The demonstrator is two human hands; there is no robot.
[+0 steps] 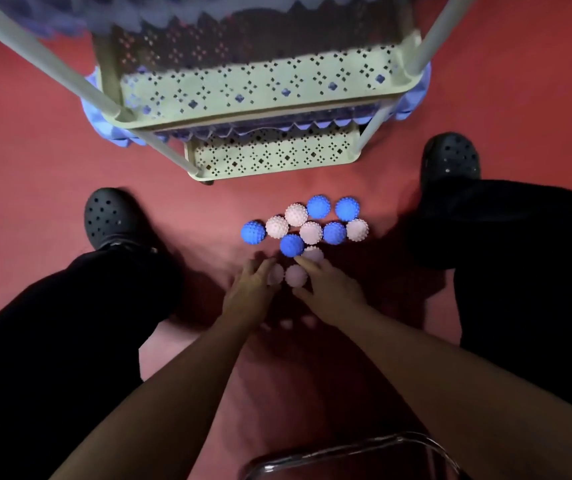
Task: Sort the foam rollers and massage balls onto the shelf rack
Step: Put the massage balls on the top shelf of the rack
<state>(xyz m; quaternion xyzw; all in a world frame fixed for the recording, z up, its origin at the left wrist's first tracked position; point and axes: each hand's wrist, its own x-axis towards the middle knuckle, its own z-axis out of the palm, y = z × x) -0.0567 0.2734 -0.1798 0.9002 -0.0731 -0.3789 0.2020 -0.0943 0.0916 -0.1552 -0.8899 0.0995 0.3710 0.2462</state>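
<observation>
Several spiky massage balls lie clustered on the red floor, some blue [291,245] and some pale pink [296,214]. My left hand [248,292] reaches down over a pink ball [275,273], fingers spread around it. My right hand [333,289] curls fingers and thumb around another pink ball [296,276], its fingertips touching a third pink ball [313,253]. The beige perforated shelf rack [270,155] stands just beyond the balls. Blue foam rollers [104,117] lie on its shelves, their ends sticking out at the sides.
My two legs in dark trousers and black clogs [111,220] flank the balls, the other clog [450,161] at the right. Grey rack poles [70,77] slant across the upper left. A chair's metal frame [353,448] shows at the bottom edge.
</observation>
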